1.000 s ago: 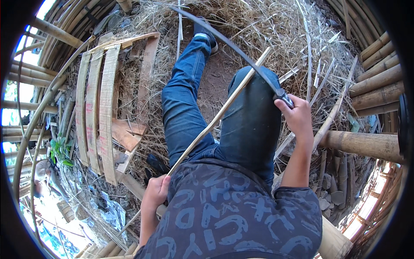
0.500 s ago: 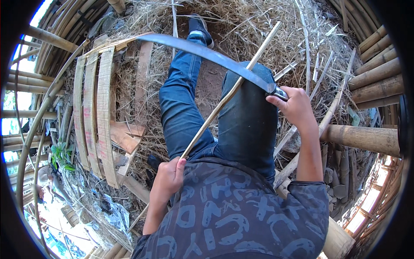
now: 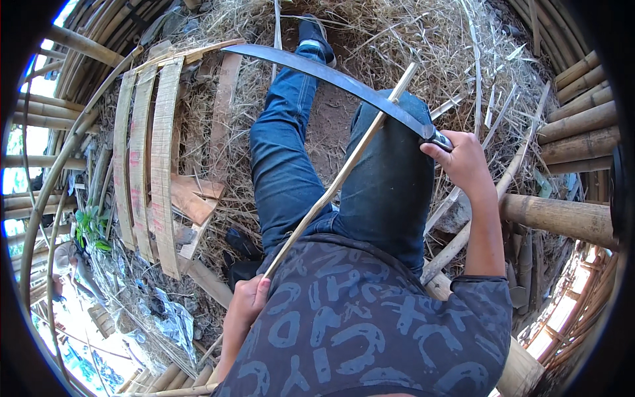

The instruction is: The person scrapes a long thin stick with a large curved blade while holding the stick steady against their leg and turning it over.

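Observation:
My right hand point(image 3: 463, 161) is closed around the dark handle of a long curved machete point(image 3: 327, 79). Its blade reaches left across my raised right knee and lies over a thin bamboo strip point(image 3: 340, 175), near the strip's far end. The strip runs slantwise over my right thigh and down to my left hip. There my left hand point(image 3: 246, 301) grips it, with the fingers wrapped round; a thin length of it seems to come out behind the hand.
Left of my legs a slatted wooden pallet point(image 3: 167, 165) lies by broken boards point(image 3: 195, 198). Dry straw point(image 3: 397, 40) covers the ground ahead. On the right a thick bamboo pole point(image 3: 559, 217) juts in beside stacked bamboo point(image 3: 582, 126). Crumpled plastic point(image 3: 173, 317) lies at the lower left.
My left hand has drawn back toward my left hip, pulling the bamboo strip with it, so less of the strip extends beyond the blade. My right hand keeps the machete across my knee.

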Demonstrator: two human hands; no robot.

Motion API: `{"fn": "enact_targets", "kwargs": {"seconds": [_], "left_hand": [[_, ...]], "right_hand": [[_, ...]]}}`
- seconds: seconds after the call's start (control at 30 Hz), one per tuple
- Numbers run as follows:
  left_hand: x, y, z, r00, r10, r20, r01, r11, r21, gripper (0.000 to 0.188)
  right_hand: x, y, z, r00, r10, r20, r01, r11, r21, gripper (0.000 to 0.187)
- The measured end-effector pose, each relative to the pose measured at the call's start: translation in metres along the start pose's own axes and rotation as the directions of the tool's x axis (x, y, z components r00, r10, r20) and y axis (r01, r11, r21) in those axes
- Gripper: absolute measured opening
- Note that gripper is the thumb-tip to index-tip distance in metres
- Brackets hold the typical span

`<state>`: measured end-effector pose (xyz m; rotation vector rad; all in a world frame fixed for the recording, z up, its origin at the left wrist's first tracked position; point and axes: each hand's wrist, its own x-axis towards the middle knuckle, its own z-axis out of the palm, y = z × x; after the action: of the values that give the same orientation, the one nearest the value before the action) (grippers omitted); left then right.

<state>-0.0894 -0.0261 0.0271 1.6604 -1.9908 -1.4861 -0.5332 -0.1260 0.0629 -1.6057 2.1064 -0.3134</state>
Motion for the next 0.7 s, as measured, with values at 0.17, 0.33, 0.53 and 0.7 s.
{"fn": "enact_targets", "kwargs": {"seconds": [0.17,0.33,0.53,0.7], "left_hand": [[-0.023,-0.021,-0.015,0.997,-0.066,-0.04,0.067,0.997,0.025,0.033],[-0.061,-0.077,-0.04,0.985,-0.138,-0.099,0.151,0.98,0.131,0.037],[-0.041,-0.076,-0.02,0.971,-0.224,-0.084,0.217,0.972,-0.086,0.044],[-0.024,-0.07,-0.006,0.978,-0.192,-0.083,0.178,0.972,-0.151,0.045]], "right_hand": [[0.0,0.0,0.0,1.0,-0.012,-0.013,0.012,1.0,-0.021,0.058],[0.003,0.01,0.002,0.998,0.048,-0.041,-0.045,0.997,0.061,0.059],[0.002,0.018,0.012,0.997,0.008,-0.074,0.007,0.98,0.201,0.059],[0.005,0.025,0.032,0.993,-0.012,-0.118,0.054,0.933,0.356,0.06]]}}
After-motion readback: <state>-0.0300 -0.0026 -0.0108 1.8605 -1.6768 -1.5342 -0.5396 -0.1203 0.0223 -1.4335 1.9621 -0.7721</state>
